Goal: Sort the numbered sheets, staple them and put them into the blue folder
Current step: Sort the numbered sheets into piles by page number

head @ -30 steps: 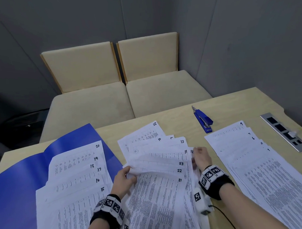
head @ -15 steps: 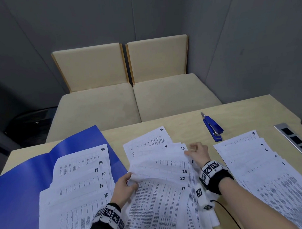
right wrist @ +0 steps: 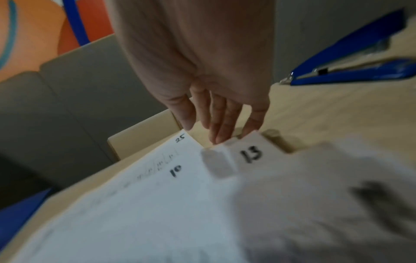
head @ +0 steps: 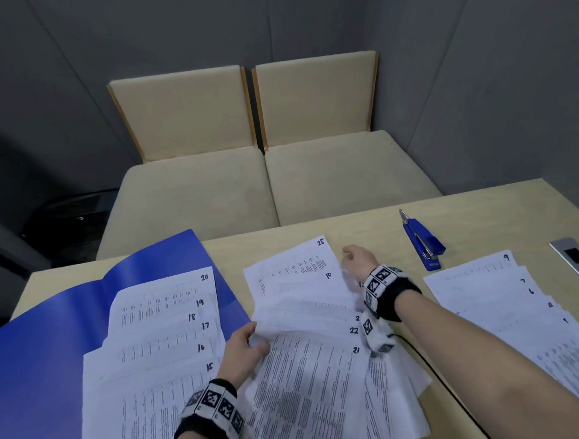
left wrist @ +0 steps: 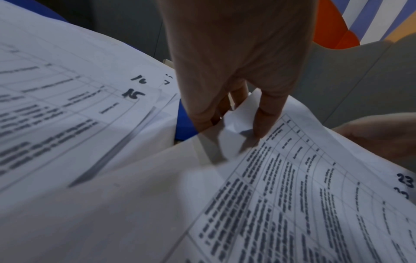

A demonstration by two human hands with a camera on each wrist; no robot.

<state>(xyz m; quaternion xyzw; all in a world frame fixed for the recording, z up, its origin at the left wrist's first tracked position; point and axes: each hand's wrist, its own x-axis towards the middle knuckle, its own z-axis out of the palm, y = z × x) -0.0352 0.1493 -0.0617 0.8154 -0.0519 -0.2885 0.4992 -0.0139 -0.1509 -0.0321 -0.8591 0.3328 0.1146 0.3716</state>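
An open blue folder (head: pixel 55 326) lies at the left, with sheets 15 to 20 (head: pixel 160 322) fanned on it. A loose middle pile (head: pixel 312 350) shows 25, 10, 23, 22 and 21. My left hand (head: pixel 253 339) pinches a crumpled left edge of this pile between thumb and fingers (left wrist: pixel 265 122). My right hand (head: pixel 348 253) is at the pile's far right corner. Its straight fingertips (right wrist: pixel 219 135) touch the top edge of sheet 13 (right wrist: pixel 249 153), the thumb apart. Sheets 9 down to 1 (head: pixel 501 297) lie fanned at the right. The blue stapler (head: pixel 423 244) lies beyond them.
The wooden table (head: pixel 478 219) ends just beyond the sheets. Two beige chairs (head: pixel 246 155) stand behind it against grey walls. A metal socket panel (head: pixel 578 261) is set in the table at the right edge. A black cable runs under my right forearm.
My right hand has slid away from me along the middle pile, from sheets 11 and 12 to the corner by 13 and 25. My left hand keeps its hold on the pile's left edge.
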